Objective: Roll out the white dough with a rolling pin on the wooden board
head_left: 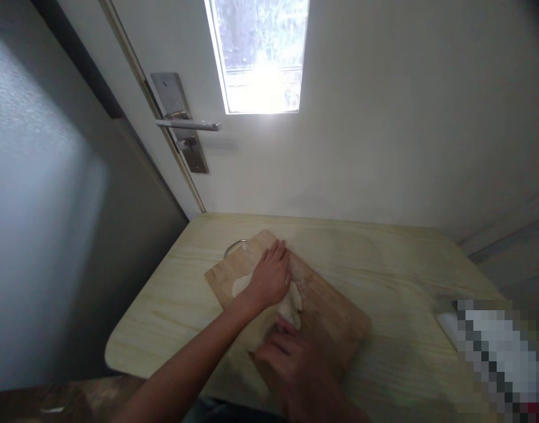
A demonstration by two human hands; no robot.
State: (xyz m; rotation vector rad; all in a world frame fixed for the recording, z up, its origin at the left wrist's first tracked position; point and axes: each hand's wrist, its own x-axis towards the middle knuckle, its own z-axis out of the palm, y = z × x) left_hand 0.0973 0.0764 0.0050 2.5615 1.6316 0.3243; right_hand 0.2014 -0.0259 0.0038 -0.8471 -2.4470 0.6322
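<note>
A flat sheet of pale dough point(240, 285) lies on a wooden cutting board point(326, 299), which is set at an angle on the table. My left hand point(273, 273) rests across the dough with its fingers stretched out towards the board's far edge. A pale, roll-like length point(289, 308) shows below that palm; whether it is folded dough or a floured pin I cannot tell. At its near end my right hand point(289, 352) is closed, blurred and in shadow, and what its fingers grip is hidden. Flour dusts the board.
The light wood-grain table point(397, 264) stands against a white door with a metal handle point(190, 124) and a bright window point(264, 59). A metal loop handle point(234, 245) sits at the board's far left end. A pixelated object point(498, 352) is at the right.
</note>
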